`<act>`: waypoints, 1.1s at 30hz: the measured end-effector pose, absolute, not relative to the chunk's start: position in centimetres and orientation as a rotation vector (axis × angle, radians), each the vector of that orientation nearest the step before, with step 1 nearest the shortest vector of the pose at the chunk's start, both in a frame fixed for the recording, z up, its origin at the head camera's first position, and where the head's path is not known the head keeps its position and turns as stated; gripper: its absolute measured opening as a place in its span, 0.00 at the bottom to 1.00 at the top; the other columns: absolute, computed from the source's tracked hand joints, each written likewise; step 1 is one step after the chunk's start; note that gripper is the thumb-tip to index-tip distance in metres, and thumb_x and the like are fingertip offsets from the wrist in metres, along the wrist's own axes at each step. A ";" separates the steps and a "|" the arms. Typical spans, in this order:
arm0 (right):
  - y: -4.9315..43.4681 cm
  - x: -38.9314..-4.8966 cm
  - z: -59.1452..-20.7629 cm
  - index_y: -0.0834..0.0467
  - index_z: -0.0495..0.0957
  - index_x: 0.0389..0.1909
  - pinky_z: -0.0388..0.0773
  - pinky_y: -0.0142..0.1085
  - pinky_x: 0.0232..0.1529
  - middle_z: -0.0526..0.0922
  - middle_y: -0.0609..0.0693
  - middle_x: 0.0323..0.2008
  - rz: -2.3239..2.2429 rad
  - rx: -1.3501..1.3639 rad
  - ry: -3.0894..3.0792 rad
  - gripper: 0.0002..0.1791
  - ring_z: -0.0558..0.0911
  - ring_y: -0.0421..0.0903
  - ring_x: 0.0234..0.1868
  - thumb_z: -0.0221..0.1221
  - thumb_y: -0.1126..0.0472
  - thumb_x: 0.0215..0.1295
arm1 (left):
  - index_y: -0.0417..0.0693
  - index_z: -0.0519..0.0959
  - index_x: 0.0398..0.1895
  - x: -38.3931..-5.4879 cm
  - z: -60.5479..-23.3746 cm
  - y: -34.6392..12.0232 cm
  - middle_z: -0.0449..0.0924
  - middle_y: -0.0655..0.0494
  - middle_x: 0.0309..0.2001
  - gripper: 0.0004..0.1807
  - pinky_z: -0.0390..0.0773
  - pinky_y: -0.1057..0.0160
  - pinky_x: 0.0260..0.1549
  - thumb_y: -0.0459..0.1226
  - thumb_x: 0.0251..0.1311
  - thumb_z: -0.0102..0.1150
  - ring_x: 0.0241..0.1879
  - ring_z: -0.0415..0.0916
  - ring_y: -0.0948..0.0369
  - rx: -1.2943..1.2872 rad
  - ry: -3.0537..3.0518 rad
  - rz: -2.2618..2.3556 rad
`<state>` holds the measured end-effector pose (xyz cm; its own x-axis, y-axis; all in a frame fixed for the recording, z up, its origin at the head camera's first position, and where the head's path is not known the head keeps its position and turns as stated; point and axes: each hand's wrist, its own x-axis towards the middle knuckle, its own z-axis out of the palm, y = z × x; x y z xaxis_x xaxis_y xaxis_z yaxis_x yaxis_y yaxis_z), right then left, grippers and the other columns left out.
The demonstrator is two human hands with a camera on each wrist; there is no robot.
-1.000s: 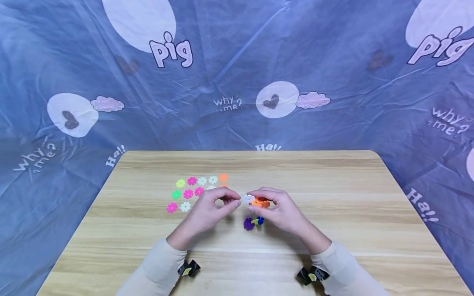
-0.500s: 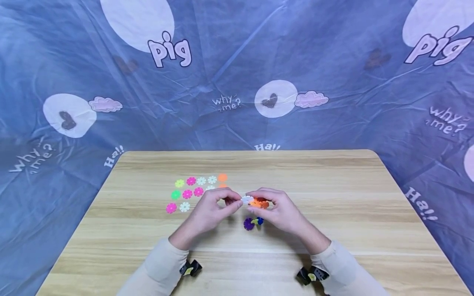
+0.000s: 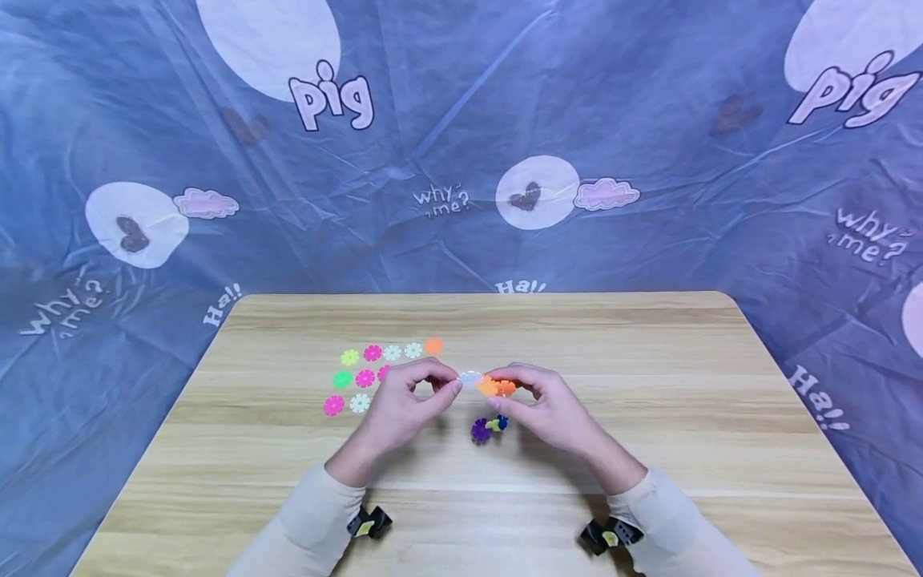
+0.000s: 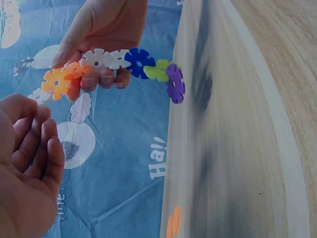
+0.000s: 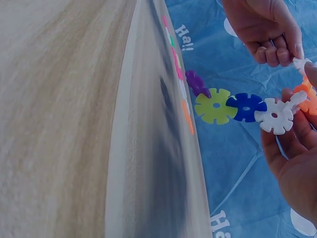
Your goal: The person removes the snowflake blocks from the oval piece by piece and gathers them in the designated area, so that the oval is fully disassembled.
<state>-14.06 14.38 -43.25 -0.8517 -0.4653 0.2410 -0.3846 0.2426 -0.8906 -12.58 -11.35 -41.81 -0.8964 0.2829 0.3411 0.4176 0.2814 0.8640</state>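
Observation:
My left hand (image 3: 407,405) pinches the edge of a white snowflake disc (image 3: 470,379) between thumb and index finger. That disc meets an orange snowflake disc (image 4: 56,83) at the end of a linked chain. My right hand (image 3: 551,405) grips the chain by its middle, thumb near a second orange disc (image 3: 506,388). Beyond those fingers, the right wrist view has white discs (image 5: 275,117), a blue disc (image 5: 246,107), a lime disc (image 5: 216,105) and a purple disc (image 5: 197,83). This tail hangs down over the table, below the right hand.
Loose snowflake discs lie flat in rows left of centre on the wooden table (image 3: 613,336): pink (image 3: 334,405), green (image 3: 342,379), yellow (image 3: 349,357), white (image 3: 360,403) and orange (image 3: 433,345). My left hand hides some. A printed blue cloth (image 3: 447,120) rises behind the table.
My left fingers have met the white disc and drawn slightly left and up. The chain has turned in my right hand, showing more of the orange disc; its purple end sits slightly higher.

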 end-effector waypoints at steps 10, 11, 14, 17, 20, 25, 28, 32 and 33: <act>14.3 -14.1 -43.2 0.58 0.88 0.56 0.86 0.41 0.55 0.91 0.50 0.49 -1.707 -0.858 2.434 0.15 0.86 0.41 0.49 0.71 0.66 0.69 | 0.45 0.88 0.43 -12.7 -41.7 -10.9 0.86 0.54 0.36 0.04 0.80 0.63 0.37 0.33 0.69 0.70 0.35 0.77 0.65 -0.702 -2.423 -1.713; 14.3 -14.1 -43.2 0.58 0.88 0.56 0.86 0.41 0.54 0.91 0.50 0.49 -1.704 -0.862 2.436 0.15 0.86 0.41 0.49 0.71 0.65 0.69 | 0.45 0.88 0.43 -12.7 -41.7 -10.9 0.86 0.53 0.36 0.04 0.80 0.64 0.37 0.33 0.69 0.70 0.35 0.77 0.65 -0.715 -2.411 -1.712; 14.3 -14.1 -43.2 0.58 0.88 0.56 0.86 0.41 0.54 0.91 0.49 0.49 -1.698 -0.875 2.437 0.15 0.86 0.40 0.49 0.71 0.65 0.69 | 0.43 0.88 0.44 -12.8 -41.9 -10.7 0.87 0.51 0.38 0.04 0.80 0.66 0.37 0.32 0.69 0.70 0.35 0.77 0.65 -0.755 -2.368 -1.693; 14.3 -14.1 -43.3 0.58 0.88 0.56 0.85 0.40 0.54 0.91 0.49 0.48 -1.692 -0.890 2.443 0.15 0.86 0.40 0.48 0.71 0.65 0.69 | 0.43 0.89 0.44 -12.8 -42.1 -10.5 0.88 0.51 0.40 0.05 0.81 0.67 0.38 0.33 0.69 0.70 0.37 0.77 0.66 -0.774 -2.350 -1.671; 14.3 -14.1 -43.3 0.57 0.88 0.55 0.84 0.37 0.54 0.91 0.48 0.47 -1.682 -0.906 2.455 0.15 0.86 0.40 0.48 0.71 0.65 0.69 | 0.43 0.90 0.44 -12.9 -42.2 -10.4 0.88 0.52 0.40 0.04 0.81 0.67 0.38 0.33 0.69 0.71 0.38 0.78 0.66 -0.774 -2.353 -1.662; 14.3 -14.1 -43.3 0.55 0.88 0.56 0.84 0.36 0.54 0.91 0.47 0.49 -1.673 -0.932 2.465 0.15 0.86 0.40 0.49 0.71 0.64 0.70 | 0.44 0.91 0.41 -12.9 -42.4 -10.4 0.88 0.54 0.39 0.03 0.80 0.67 0.37 0.33 0.68 0.71 0.37 0.78 0.65 -0.762 -2.348 -1.673; 14.3 -14.1 -43.3 0.55 0.88 0.57 0.85 0.39 0.54 0.91 0.48 0.50 -1.672 -0.940 2.455 0.16 0.87 0.40 0.50 0.71 0.64 0.70 | 0.44 0.91 0.40 -12.9 -42.6 -10.4 0.88 0.55 0.37 0.02 0.79 0.68 0.35 0.33 0.68 0.72 0.36 0.78 0.65 -0.759 -2.335 -1.683; 14.2 -14.0 -43.3 0.55 0.88 0.57 0.85 0.40 0.54 0.91 0.48 0.50 -1.680 -0.937 2.438 0.16 0.87 0.40 0.51 0.71 0.64 0.70 | 0.43 0.91 0.39 -12.9 -42.8 -10.5 0.89 0.52 0.36 0.02 0.79 0.68 0.34 0.31 0.66 0.72 0.34 0.77 0.66 -0.770 -2.296 -1.711; 14.2 -14.0 -43.3 0.55 0.88 0.57 0.85 0.40 0.55 0.91 0.48 0.50 -1.684 -0.937 2.437 0.16 0.87 0.40 0.51 0.71 0.64 0.70 | 0.42 0.91 0.39 -12.9 -42.9 -10.5 0.89 0.51 0.36 0.02 0.79 0.67 0.34 0.30 0.66 0.73 0.34 0.77 0.66 -0.774 -2.283 -1.718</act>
<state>-13.97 14.23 -43.27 -0.8174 -0.4919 0.2998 -0.4544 0.2304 -0.8605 -12.91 -10.48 -42.86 -0.8479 0.2956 0.4402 0.5048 0.1959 0.8407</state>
